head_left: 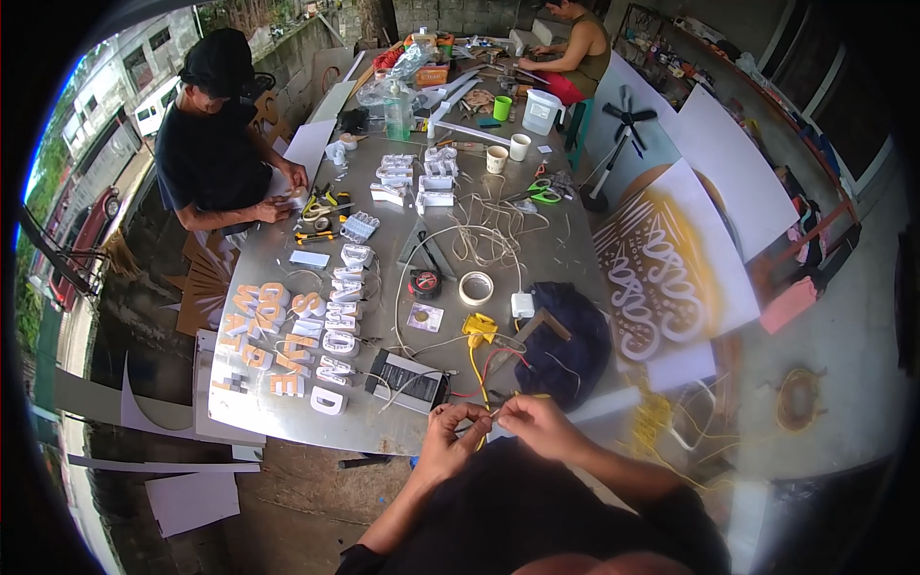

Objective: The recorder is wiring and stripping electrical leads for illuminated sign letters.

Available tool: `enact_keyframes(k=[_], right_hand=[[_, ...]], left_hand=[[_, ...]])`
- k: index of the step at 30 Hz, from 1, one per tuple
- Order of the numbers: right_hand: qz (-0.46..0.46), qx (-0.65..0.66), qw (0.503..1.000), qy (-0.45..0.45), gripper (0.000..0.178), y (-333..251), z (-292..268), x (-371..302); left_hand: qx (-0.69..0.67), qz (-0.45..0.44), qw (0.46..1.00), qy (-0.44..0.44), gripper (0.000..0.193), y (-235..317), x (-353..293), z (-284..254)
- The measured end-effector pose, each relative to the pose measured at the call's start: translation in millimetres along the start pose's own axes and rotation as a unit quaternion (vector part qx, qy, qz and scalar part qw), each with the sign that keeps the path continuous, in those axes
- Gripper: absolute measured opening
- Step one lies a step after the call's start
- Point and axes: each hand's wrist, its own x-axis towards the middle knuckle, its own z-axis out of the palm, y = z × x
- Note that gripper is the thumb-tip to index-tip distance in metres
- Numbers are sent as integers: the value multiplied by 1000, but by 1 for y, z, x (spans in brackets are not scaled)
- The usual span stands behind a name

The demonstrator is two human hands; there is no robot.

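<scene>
At the table's near edge my left hand (pixel 453 439) pinches the end of a thin wire (pixel 494 414). My right hand (pixel 540 424) is closed on the same wire just beside it, fingertips nearly touching. A yellow cord (pixel 476 369) runs down to my hands from a yellow outlet block (pixel 479 329). Left of it lies a black and grey power supply box (pixel 407 381) with thin red and white wires. A dark blue cloth (pixel 561 355) lies to the right, with an L-shaped square (pixel 544 328) on it.
White and orange cut-out letters (pixel 297 331) stand in rows on the metal table (pixel 402 441). Masking tape (pixel 474 288), a tape measure (pixel 424 283) and cups (pixel 496 159) sit farther back. One person (pixel 216 134) works at left, another (pixel 575 48) at the far end. Painted boards (pixel 661 278) lean at right.
</scene>
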Motion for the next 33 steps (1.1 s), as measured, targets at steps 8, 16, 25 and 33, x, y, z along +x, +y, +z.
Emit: enact_keyframes(k=[8, 16, 25, 33], right_hand=[[-104, -89, 989, 65, 8, -29, -4, 9], [-181, -48, 979, 80, 10, -43, -33, 22], [-109, 76, 990, -39, 9, -35, -86, 5], [-390, -61, 918, 26, 37, -23, -145, 27]], left_hand=[[82, 6, 992, 97, 5, 33, 12, 5], [130, 77, 978, 144, 7, 67, 39, 19], [20, -37, 995, 89, 5, 92, 46, 57], [-19, -104, 994, 21, 5, 114, 63, 70]])
